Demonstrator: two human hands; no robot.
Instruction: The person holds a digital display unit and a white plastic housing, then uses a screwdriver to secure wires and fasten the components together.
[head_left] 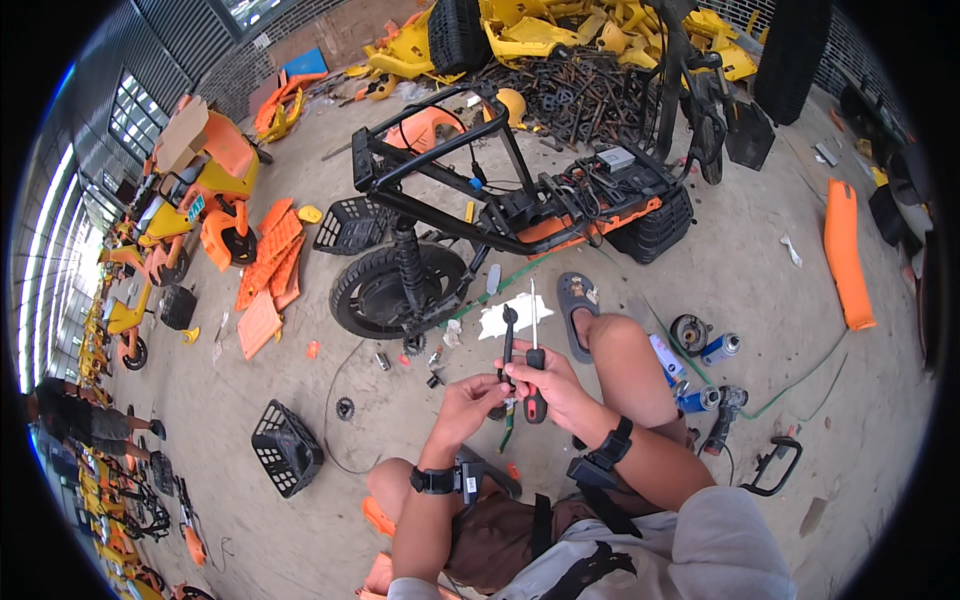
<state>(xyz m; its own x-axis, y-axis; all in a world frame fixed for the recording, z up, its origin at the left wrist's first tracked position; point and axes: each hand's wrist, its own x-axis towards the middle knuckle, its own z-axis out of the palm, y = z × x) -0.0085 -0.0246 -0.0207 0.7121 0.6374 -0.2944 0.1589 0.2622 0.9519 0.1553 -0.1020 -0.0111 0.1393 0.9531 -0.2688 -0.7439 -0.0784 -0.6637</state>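
Pinched between the fingertips of my left hand [470, 408] is a slim black part [508, 335] with a rounded upper end, standing roughly upright; its exact kind is unclear. A screwdriver [536, 402] with a black and red handle is in my right hand [562, 388], its bare shaft pointing up and away from me. The fingertips of both hands meet around the lower end of the black part. Just beyond them a white sheet [515, 314] lies on the floor. Ahead stands a stripped scooter frame [440, 150] with its wheel [400, 290] toward the left.
Spray cans [720, 348], a power drill [724, 420] and a round metal part [690, 333] lie to the right. At the left are a black basket [287, 448] and orange panels [270, 260]. Yellow panels [530, 35] are heaped behind. Another person [90, 415] stands far left.
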